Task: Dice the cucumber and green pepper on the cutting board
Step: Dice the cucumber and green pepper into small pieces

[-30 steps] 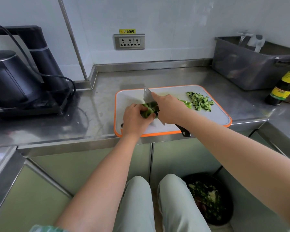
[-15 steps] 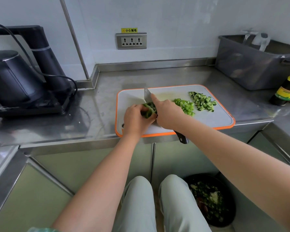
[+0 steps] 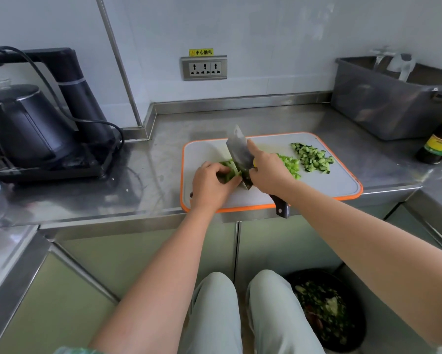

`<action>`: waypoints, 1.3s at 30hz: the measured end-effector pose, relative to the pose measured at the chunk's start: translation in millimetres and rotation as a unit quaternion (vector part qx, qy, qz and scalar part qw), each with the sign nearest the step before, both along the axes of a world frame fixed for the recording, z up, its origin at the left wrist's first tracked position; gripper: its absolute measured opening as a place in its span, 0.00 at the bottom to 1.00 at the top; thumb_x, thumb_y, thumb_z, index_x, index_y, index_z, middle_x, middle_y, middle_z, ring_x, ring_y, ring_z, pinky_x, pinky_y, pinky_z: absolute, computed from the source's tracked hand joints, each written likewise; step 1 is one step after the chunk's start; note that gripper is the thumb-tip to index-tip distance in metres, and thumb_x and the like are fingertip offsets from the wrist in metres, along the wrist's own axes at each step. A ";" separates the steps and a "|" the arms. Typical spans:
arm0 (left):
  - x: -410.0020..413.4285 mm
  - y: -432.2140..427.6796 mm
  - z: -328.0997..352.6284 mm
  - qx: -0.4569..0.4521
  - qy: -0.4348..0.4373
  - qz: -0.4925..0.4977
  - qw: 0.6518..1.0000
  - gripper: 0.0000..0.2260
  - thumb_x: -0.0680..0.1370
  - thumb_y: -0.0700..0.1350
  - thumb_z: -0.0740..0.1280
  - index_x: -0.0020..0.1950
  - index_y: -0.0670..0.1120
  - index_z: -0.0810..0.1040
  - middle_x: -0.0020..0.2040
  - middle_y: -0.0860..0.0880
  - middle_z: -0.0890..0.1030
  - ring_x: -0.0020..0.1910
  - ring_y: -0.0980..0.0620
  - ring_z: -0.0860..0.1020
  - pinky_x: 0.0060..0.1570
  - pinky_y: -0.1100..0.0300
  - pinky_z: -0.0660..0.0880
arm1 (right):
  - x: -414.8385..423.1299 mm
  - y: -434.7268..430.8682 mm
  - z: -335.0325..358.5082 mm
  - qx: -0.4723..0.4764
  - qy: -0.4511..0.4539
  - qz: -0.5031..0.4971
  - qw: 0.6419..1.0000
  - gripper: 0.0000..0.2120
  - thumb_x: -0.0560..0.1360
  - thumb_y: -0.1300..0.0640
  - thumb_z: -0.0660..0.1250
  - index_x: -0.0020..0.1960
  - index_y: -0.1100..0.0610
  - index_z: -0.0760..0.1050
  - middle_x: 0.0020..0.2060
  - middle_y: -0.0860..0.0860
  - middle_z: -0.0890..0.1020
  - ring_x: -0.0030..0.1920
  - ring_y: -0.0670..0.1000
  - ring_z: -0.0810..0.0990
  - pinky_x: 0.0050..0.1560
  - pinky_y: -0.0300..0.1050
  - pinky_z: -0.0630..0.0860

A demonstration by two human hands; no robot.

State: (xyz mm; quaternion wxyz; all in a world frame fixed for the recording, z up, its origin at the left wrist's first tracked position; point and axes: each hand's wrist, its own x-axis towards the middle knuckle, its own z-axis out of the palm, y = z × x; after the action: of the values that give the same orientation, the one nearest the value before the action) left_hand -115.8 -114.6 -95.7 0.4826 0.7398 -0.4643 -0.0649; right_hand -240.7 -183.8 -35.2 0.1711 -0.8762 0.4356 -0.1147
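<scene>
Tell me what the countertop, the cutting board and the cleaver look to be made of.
The countertop looks like brushed stainless steel: silvery, with blurred reflections. The cutting board is probably plastic: matte pale face, orange rim. The cleaver has a metal blade, dull and darkened; its dark handle could be wood or plastic.

A white cutting board (image 3: 337, 185) with an orange rim lies on the steel counter (image 3: 163, 154). The left hand (image 3: 209, 185) curls over a piece of green pepper (image 3: 227, 172), holding it down. The right hand (image 3: 268, 172) grips a cleaver (image 3: 239, 152), forefinger stretched along the blade, whose edge meets the pepper just beside the left fingers. To the right sit a heap of diced pepper (image 3: 290, 164) and, beyond it, diced cucumber (image 3: 311, 157). A black kettle (image 3: 23, 123) stands far left, a grey tub (image 3: 383, 108) and a dark bottle (image 3: 439, 141) far right.
</scene>
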 end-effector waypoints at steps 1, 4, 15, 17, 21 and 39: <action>0.0 0.4 0.5 -0.001 0.006 -0.003 1.000 0.12 0.66 0.48 0.78 0.46 0.46 0.83 0.45 0.48 0.78 0.43 0.51 0.77 0.44 0.61 0.72 | -3.8 -1.2 0.9 0.005 -0.010 0.003 1.000 0.38 0.73 0.65 0.57 0.79 0.50 0.47 0.45 0.60 0.79 0.36 0.58 0.74 0.35 0.46 0.72; -0.1 -0.2 0.2 -0.004 0.014 -0.006 1.000 0.13 0.66 0.47 0.78 0.47 0.44 0.83 0.45 0.48 0.77 0.43 0.51 0.77 0.44 0.63 0.72 | -13.8 -2.4 15.8 0.008 -0.040 0.019 0.999 0.36 0.74 0.65 0.56 0.79 0.51 0.49 0.44 0.58 0.79 0.29 0.54 0.75 0.33 0.46 0.75; -1.1 2.9 3.6 0.037 0.014 -0.009 0.999 0.13 0.69 0.48 0.76 0.52 0.45 0.84 0.50 0.45 0.78 0.48 0.47 0.78 0.51 0.57 0.73 | -23.7 15.2 36.4 0.019 -0.003 0.058 0.998 0.33 0.75 0.66 0.56 0.78 0.50 0.53 0.55 0.57 0.76 0.24 0.52 0.75 0.22 0.40 0.73; -1.2 3.4 4.1 0.045 0.013 -0.008 0.999 0.14 0.70 0.48 0.76 0.53 0.46 0.84 0.50 0.45 0.78 0.48 0.47 0.78 0.50 0.59 0.72 | -22.8 15.0 35.0 0.016 0.008 0.055 0.998 0.34 0.76 0.66 0.57 0.78 0.49 0.51 0.52 0.57 0.78 0.24 0.51 0.76 0.23 0.40 0.73; -1.9 4.2 4.5 0.050 -0.003 -0.008 0.999 0.14 0.70 0.49 0.76 0.53 0.47 0.84 0.48 0.46 0.77 0.48 0.47 0.77 0.48 0.59 0.71 | -24.3 19.9 36.0 0.005 0.042 0.048 0.998 0.36 0.75 0.65 0.57 0.79 0.50 0.48 0.48 0.60 0.79 0.26 0.53 0.75 0.32 0.47 0.78; 0.5 1.5 -0.3 0.034 0.007 -0.015 0.999 0.12 0.69 0.50 0.76 0.48 0.46 0.85 0.43 0.43 0.79 0.44 0.46 0.78 0.46 0.50 0.73 | -6.9 32.6 19.9 -0.043 0.069 0.031 0.996 0.35 0.77 0.61 0.61 0.78 0.52 0.47 0.37 0.53 0.68 0.42 0.58 0.71 0.38 0.47 0.68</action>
State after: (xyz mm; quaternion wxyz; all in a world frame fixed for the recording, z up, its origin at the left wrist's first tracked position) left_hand -115.3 -113.1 -96.0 0.4592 0.7484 -0.4695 -0.0929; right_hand -247.6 -151.1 -15.3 0.1061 -0.9019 0.4133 -0.0670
